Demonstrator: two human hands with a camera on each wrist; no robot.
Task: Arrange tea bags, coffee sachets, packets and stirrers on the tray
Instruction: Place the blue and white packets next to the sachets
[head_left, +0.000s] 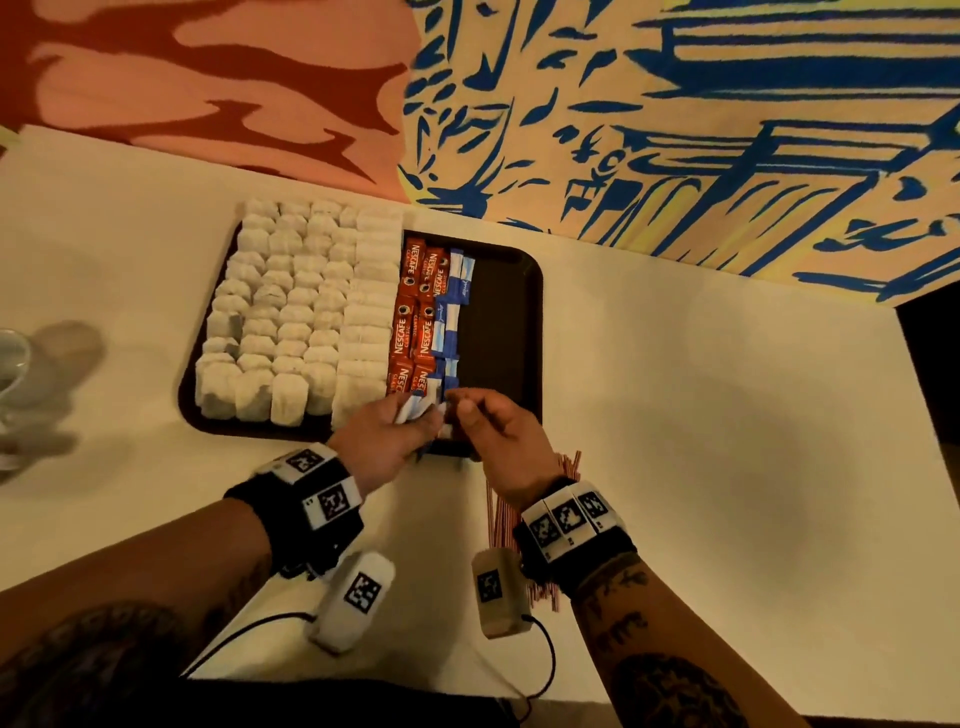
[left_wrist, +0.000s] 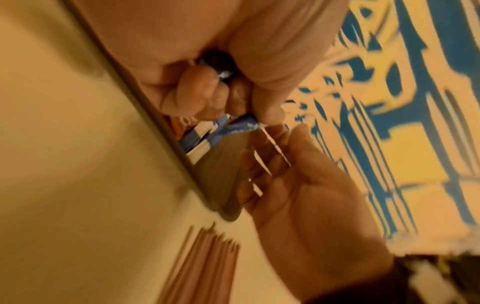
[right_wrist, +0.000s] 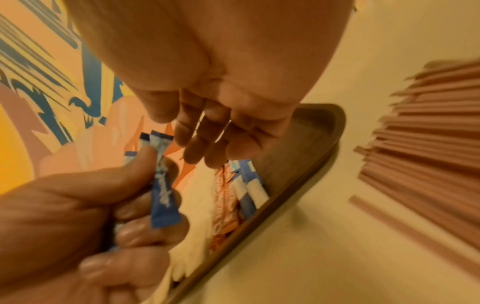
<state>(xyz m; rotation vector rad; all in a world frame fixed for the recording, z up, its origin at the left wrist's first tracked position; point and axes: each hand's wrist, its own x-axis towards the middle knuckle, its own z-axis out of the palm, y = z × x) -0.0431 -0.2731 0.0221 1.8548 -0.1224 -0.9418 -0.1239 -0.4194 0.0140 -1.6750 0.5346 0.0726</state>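
Over the dark rectangular plastic tray's (head_left: 524, 291) near edge, left hand (head_left: 387, 441) grips blue-and-white paper packets (right_wrist: 162, 191); right hand (head_left: 501, 436), fingers relaxed and empty, reaches in. Next: lay one beside the packet row (head_left: 449, 312).

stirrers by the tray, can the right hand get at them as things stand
Probably yes: the stirrers lie bare on the table beside the right wrist, and the right hand looks empty, fingers loose.

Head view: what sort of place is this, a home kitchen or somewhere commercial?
Probably a hotel or café refreshment setup. A dark tray carries bulk rows of tea bags and coffee sachets, a stack of stirrers waits on the white table, and a bold mural carpet lies beyond.
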